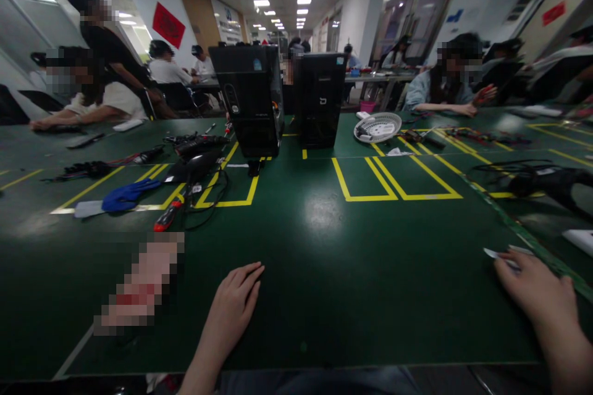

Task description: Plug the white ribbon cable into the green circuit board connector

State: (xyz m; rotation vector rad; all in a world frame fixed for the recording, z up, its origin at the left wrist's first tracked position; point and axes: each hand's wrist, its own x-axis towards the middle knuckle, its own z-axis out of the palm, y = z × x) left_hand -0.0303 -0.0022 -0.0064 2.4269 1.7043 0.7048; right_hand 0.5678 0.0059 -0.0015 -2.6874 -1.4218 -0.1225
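Observation:
My left hand [234,302] lies flat on the green table [324,259] near its front edge, fingers together and stretched out, holding nothing. My right hand [532,287] rests at the right, its fingertips pinching a small flat pale piece [493,253] against the table. Two black computer towers [252,95] [319,99] stand upright at the middle of the table, well beyond both hands.
A red-handled screwdriver [167,216], a blue cloth [125,194], black cables and parts lie left of centre. A white fan grille [377,127] sits behind the towers. Yellow tape boxes mark the table. Several people sit at the far side and at other tables.

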